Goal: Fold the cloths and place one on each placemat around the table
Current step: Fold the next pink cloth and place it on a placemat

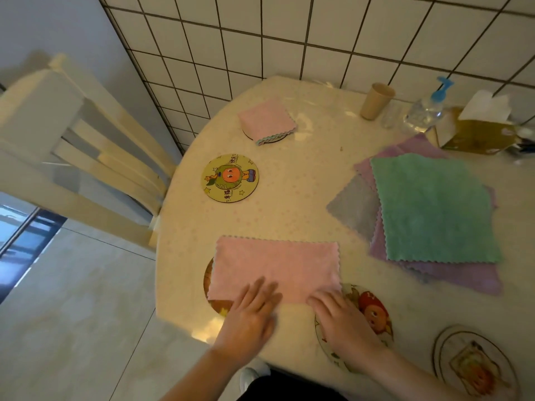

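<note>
White square wall tiles with dark grout back a round cream tabletop [304,198], with a pale wooden chair [75,146] drawn up at its left. At the near edge a pink cloth [275,264], folded into a long rectangle, lies flat over part of a round placemat [215,306]. Both forearms reach in from below. The left hand [252,311] rests palm down on the cloth's near edge, fingers straight and spread. The right hand [338,316] lies at the cloth's near right corner, fingers stretched forward and flat, partly over a second cartoon placemat [376,314]. Neither hand grips anything. Farther off, a folded pink cloth [267,120] sits on a placemat by the wall, a bare cartoon placemat [230,178] lies between, and a stack of unfolded cloths [434,209], green on top, waits at right.
</note>
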Demonstrator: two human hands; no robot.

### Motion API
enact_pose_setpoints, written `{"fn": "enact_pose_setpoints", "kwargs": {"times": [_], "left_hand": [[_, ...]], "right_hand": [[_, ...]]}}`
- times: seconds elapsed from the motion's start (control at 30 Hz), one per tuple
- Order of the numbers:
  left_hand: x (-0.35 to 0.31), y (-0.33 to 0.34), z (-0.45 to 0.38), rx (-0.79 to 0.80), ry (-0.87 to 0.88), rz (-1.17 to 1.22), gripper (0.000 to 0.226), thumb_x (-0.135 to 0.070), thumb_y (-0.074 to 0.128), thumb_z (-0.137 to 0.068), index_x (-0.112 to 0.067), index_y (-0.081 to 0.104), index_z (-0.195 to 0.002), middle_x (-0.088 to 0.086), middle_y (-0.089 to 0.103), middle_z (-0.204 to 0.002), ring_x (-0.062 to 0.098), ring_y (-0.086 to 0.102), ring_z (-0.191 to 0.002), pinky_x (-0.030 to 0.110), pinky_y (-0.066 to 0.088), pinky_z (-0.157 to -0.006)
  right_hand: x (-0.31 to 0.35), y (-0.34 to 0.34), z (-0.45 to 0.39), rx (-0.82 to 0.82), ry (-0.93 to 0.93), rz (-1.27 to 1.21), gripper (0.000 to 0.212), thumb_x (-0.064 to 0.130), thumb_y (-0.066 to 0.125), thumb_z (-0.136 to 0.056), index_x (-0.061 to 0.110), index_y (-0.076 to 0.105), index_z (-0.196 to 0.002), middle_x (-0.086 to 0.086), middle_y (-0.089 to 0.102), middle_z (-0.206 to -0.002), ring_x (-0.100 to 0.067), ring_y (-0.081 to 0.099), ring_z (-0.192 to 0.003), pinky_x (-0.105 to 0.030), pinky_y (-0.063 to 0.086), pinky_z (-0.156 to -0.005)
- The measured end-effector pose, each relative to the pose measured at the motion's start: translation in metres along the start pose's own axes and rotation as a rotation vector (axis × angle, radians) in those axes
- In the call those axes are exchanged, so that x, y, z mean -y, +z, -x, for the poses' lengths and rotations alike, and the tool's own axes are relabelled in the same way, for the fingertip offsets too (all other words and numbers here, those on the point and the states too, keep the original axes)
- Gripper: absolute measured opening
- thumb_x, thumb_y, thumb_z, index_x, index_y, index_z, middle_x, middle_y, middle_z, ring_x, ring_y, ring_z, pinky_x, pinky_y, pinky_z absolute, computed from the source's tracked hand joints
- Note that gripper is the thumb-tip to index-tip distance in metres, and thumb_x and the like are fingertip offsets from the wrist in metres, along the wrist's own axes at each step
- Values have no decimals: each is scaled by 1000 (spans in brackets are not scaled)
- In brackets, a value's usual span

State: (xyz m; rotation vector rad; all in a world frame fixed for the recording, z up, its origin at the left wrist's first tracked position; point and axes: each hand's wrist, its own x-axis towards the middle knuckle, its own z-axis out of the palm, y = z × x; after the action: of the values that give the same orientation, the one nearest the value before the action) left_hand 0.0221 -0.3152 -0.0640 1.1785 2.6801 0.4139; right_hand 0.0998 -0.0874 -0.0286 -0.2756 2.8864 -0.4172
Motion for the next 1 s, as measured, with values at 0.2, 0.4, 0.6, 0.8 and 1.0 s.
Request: {"fn": "enact_pose_setpoints", "kwargs": {"times": [0.2, 0.4, 0.6, 0.8, 1.0], "left_hand": [[8, 8, 29, 10, -188, -23, 49, -38, 38, -96, -29, 38, -144, -4, 27, -156, 26, 18, -145, 44, 19, -112], [23, 5, 43, -38, -227, 47, 48, -39, 31, -99, -24, 43, -143, -3, 31, -154, 23, 23, -144, 34, 19, -115], [23, -2, 37, -16, -265, 65, 49, -41, 29, -97, -26, 47, -140, -5, 33, -152, 22, 22, -142, 29, 16, -116], [1, -7, 25, 5, -384, -13, 50, -25, 61, -78, -21, 57, -128, 4, 50, -142, 34, 40, -135, 46, 34, -107], [-49, -3, 3, -21, -198, 32, 79, -32, 71, -76, -18, 36, -145, 5, 40, -150, 28, 33, -140, 47, 37, -108]], "right_hand": [[-3, 6, 5, 53, 28, 128, 78, -2, 79, -52, 13, 55, -124, -1, 54, -127, -21, 47, -120, -32, 49, -96], [0, -6, -8, 105, 24, 192, 78, -7, 72, -48, 18, 51, -120, -1, 50, -122, -22, 48, -114, -34, 49, -87], [-2, -14, -18, 90, 6, 211, 69, -2, 77, -45, 21, 55, -105, 2, 55, -105, -19, 55, -95, -29, 49, -71], [-2, -29, -16, -36, -52, 174, 47, -2, 79, -48, 17, 61, -88, 6, 62, -89, -16, 60, -83, -27, 48, -71], [24, -29, 4, -81, -82, 62, 24, -1, 59, -72, 18, 55, -85, 4, 57, -85, -16, 52, -75, -28, 48, -59]]}}
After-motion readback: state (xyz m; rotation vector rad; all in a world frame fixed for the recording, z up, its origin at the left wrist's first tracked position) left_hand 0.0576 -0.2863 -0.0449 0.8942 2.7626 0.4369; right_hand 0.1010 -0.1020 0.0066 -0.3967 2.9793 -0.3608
